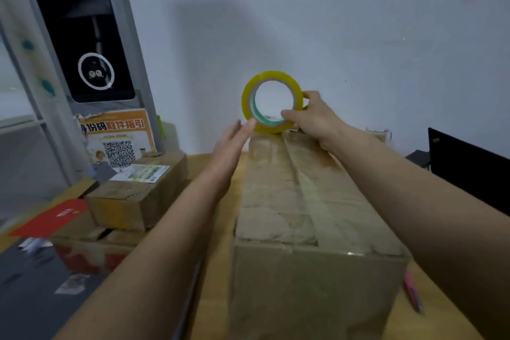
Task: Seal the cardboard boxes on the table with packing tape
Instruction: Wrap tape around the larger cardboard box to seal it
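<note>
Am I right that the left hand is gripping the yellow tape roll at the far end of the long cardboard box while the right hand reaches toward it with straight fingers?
Not quite: the hands are swapped. In the head view the right hand grips the yellow tape roll at the far end of the long cardboard box, while the left hand reaches toward it with straight fingers.

orange poster point(117, 130) reading 取件指引, QR code point(118, 153)
</note>
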